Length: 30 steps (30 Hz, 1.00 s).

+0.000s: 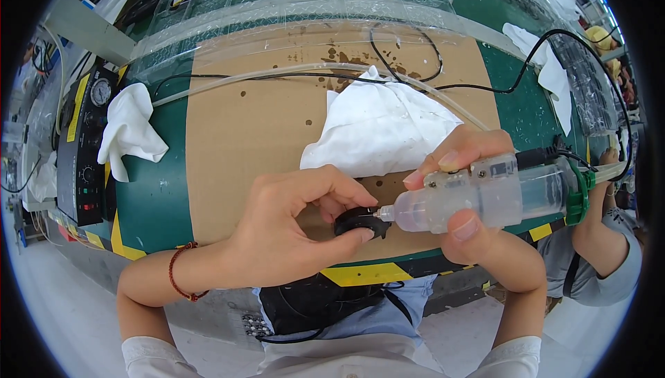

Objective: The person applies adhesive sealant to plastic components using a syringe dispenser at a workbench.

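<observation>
Table (pixel 156 198) carries a brown cardboard sheet (pixel 242 129) and a white cloth (pixel 377 129). Right hand (pixel 478 191) is closed around a clear dispensing syringe (pixel 478 194). Left hand (pixel 291 222) pinches a small black part (pixel 357 220) at the syringe tip, above the table's near edge

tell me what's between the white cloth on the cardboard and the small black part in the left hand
In the head view, only bare brown cardboard separates the white cloth from the small black part, apart from the left hand's fingers.
</observation>
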{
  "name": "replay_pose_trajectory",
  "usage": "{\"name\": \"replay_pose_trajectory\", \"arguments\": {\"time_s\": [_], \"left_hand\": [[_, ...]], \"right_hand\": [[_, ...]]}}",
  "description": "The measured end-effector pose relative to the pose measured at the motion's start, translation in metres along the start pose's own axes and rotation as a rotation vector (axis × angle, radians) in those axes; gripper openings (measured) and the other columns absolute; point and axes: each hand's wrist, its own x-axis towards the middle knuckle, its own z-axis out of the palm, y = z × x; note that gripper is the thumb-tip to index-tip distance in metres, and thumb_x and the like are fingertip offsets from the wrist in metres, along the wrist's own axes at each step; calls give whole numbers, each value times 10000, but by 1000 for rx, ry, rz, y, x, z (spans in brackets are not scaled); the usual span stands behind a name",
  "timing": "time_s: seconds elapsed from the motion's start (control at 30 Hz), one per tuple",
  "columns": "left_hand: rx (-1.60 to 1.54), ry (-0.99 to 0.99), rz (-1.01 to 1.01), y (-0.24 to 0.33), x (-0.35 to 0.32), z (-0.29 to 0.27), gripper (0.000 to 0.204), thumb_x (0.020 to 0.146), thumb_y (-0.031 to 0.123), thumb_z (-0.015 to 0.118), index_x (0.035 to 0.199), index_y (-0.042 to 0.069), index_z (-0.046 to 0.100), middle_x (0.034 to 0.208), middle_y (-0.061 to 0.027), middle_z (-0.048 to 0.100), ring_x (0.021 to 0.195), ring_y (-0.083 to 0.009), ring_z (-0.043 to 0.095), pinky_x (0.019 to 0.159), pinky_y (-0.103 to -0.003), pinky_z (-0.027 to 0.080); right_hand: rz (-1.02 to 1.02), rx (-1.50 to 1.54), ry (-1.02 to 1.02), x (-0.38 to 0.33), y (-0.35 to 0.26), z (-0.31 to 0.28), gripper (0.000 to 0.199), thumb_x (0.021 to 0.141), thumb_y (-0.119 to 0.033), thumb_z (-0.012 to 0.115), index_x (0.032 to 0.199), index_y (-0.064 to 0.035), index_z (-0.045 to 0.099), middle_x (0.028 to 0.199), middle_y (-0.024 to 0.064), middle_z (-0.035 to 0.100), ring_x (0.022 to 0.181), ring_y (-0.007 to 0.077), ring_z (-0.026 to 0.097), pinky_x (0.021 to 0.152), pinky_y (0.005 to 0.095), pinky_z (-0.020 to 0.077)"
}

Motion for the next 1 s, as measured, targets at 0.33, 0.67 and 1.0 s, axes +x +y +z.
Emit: {"name": "replay_pose_trajectory", "arguments": {"time_s": [0.33, 0.67, 1.0], "left_hand": [[-44, -11, -28, -1, -1, 0, 270, 663, -27, 669, 904, -30, 547, 800, -51, 592, 742, -58, 535, 682, -185, 418], [-24, -3, -10, 1, 0, 0, 267, 662, -28, 667, 903, -20, 553, 740, -22, 563, 699, -41, 503, 658, -175, 398], [-24, 7, 0, 0, 0, 1, 272, 656, -26, 674, 900, -11, 556, 695, 0, 532, 680, -37, 488, 643, -168, 384]], "right_hand": [[10, -21, -24, -2, -3, -4, 540, 702, -540, 554, 926, -89, 358, 772, 72, 448, 638, 142, 536, 586, 253, 454], [149, -28, -63, -1, -10, -5, 524, 704, -535, 558, 929, -108, 354, 766, 75, 453, 673, 146, 535, 630, 273, 452], [-15, -1, -11, -1, -1, -3, 547, 698, -532, 558, 921, -72, 362, 772, 68, 431, 609, 145, 528, 561, 257, 450]]}}
